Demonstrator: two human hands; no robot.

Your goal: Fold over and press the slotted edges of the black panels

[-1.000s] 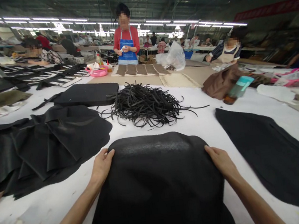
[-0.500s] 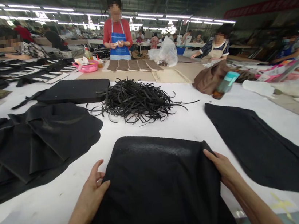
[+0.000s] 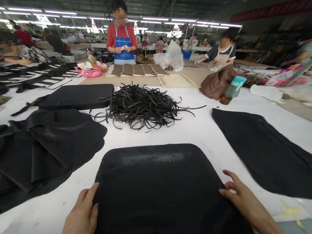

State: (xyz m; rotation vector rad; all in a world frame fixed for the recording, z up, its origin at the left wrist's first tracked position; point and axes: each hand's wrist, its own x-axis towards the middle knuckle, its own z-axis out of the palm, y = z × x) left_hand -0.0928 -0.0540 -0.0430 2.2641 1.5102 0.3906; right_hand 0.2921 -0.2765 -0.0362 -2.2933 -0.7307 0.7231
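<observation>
A smooth black leather-like panel with rounded far corners lies flat in front of me, its near part running off the bottom of the view. Whitish dusty marks show along its far edge. At its left edge, my left hand is closed on the material with fingers and thumb. By the right edge, my right hand touches the panel with the thumb, its forefinger standing apart over the white table. Beyond the panel sits a tangled heap of thin black strips.
Overlapping black pieces lie on the left, another black piece on the right. Farther back are a black padded stack, a pink basket, a teal-lidded bottle and a brown bag. A co-worker stands across the white table.
The panel's folded right corner now lies flat, and its far edge is straighter. My right hand has let go of that corner and moved down the edge; my left hand has shifted left and slightly down.
</observation>
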